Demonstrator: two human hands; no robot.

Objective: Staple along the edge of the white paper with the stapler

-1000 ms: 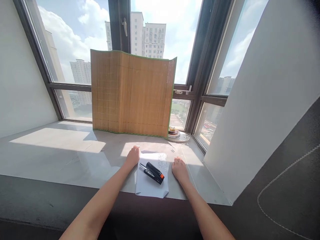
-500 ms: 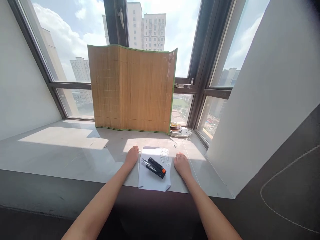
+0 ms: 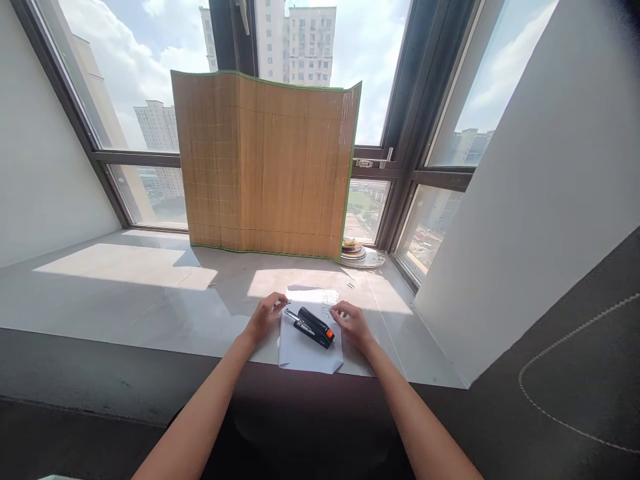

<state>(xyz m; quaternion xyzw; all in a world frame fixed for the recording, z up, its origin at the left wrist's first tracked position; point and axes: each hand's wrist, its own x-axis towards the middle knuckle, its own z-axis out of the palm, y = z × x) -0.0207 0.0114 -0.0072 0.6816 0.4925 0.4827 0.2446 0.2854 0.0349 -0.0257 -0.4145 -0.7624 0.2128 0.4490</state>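
Observation:
A sheet of white paper [image 3: 310,357], folded at its lower corners, lies near the front edge of the sill. On it rests a black stapler [image 3: 315,328] with an orange end; its metal magazine shows at the upper left, swung out. My left hand [image 3: 264,317] is at the paper's left edge, fingers bent toward the thumb, with a tiny bit at the tips that is too small to name. Over the paper's right edge, my right hand [image 3: 353,323] is open with curved fingers, close to the stapler's orange end. Printed marks [image 3: 329,300] show on the paper's upper right.
A bamboo mat [image 3: 270,167] with green edging stands against the windows. Stacked plates [image 3: 361,257] sit at its right foot. Small strips [image 3: 351,285] lie on the sill [image 3: 150,300] beyond my right hand. A sloping white wall [image 3: 515,180] bounds the right side.
Both hands have moved inward toward the stapler. My right hand's fingers have uncurled and now reach over the paper; my left fingers have extended from a fist. The view has tilted slightly down.

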